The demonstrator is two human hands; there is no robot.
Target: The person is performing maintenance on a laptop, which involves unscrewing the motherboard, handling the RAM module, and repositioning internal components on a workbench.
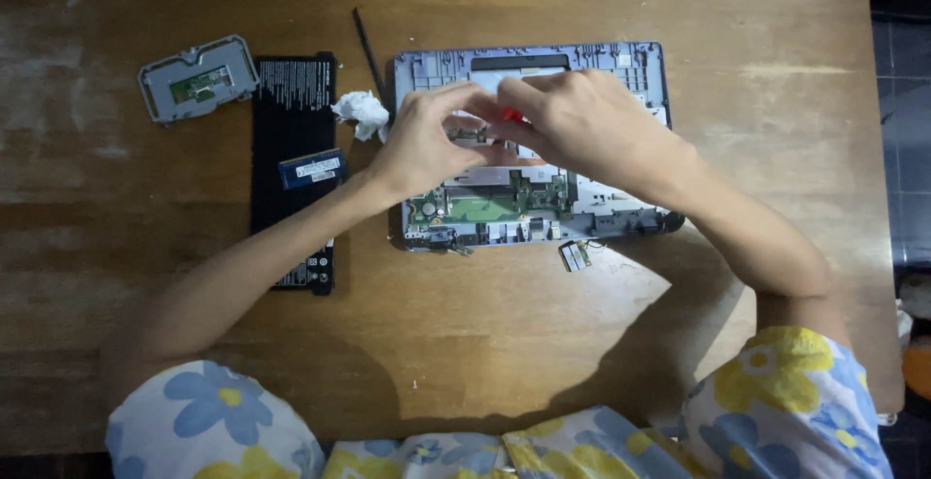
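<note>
Head view, looking down on one wooden table [543,343].

Count of items on table:
- 1 opened laptop chassis [640,72], grey, inner side up, near the far middle of the table. One green board [485,207] shows along its near edge.
- 1 black battery [291,120], long, lying left of the chassis and apart from it.
- 1 blue memory stick [312,169], resting on top of the battery.
- 1 grey touchpad plate [197,79], left of the battery, at the far left.
- 1 crumpled white tissue [362,112], between battery and chassis, just beside the left hand.
- 1 thin black stick [369,50], lying slantwise past the tissue, by the chassis's far left corner.
- 1 small card [574,256] with wires, on the table just off the chassis's near edge.

Hands: 2, both over the middle of the chassis, touching each other.
- Left hand [422,144]: fingers curled, tips drawn together over a small dark part inside the chassis; whether it truly pinches that part, cannot tell.
- Right hand [582,120]: fingers closed round one red tool [511,114], only a short piece of which shows between the two hands. Its tip is hidden.

Sleeves: floral, blue and yellow, at the near edge.
</note>
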